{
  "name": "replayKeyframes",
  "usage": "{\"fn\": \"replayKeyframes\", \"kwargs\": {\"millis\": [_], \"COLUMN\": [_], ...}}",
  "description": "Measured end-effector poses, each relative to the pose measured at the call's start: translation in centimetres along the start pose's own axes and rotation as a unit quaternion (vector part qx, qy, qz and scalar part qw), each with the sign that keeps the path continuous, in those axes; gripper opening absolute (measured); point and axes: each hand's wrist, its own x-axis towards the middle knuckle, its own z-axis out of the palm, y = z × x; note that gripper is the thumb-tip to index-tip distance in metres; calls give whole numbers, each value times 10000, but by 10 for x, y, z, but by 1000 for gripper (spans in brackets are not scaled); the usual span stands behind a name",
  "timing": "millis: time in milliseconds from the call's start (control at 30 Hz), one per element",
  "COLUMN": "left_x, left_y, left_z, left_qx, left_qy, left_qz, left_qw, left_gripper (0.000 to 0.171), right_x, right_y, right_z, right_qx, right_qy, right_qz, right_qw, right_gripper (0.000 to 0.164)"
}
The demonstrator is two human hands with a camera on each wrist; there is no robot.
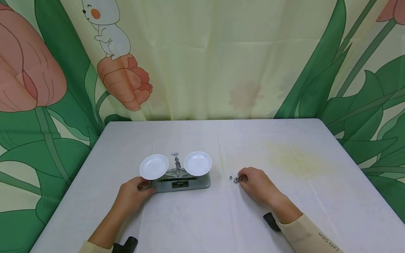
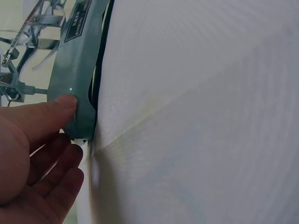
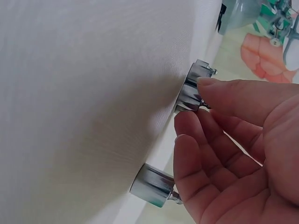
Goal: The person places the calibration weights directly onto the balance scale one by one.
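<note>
A balance scale [image 1: 182, 185] with a grey-green base and two white pans stands left of the table's middle. My left hand [image 1: 134, 195] grips the left end of its base. In the left wrist view the thumb presses on the front face of the base [image 2: 74, 70], the fingers curled by its end. Right of the scale, my right hand [image 1: 257, 184] pinches at small metal weights [image 1: 236, 180] on the table. In the right wrist view the thumb lies on a silver weight [image 3: 189, 95]. Another knobbed weight [image 3: 153, 185] stands under the fingers. Which weights are gripped is partly hidden.
A small metal piece [image 1: 230, 177] lies between the scale and the right hand. White cloth covers the table [image 1: 196, 221]. Behind it hangs a curtain [image 1: 205, 63] printed with a rabbit, flowers and leaves.
</note>
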Motion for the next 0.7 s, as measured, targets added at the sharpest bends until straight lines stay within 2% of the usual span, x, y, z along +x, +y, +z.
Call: {"fn": "replayKeyframes", "kwargs": {"millis": [467, 633, 700], "left_x": [-1, -1, -1], "left_y": [5, 4, 4], "left_z": [1, 2, 2], "left_qx": [11, 9, -6], "left_qy": [33, 32, 41], "left_qz": [-62, -88, -64], "left_qw": [10000, 10000, 10000], "left_gripper": [40, 40, 40], "right_x": [5, 3, 2], "right_y": [-5, -8, -11], "right_z": [2, -8, -15], "right_qx": [-59, -256, -179], "right_qy": [-49, 170, 344], "right_qz": [141, 195, 79], "right_qw": [9999, 9993, 9992], "right_gripper": [12, 12, 14]}}
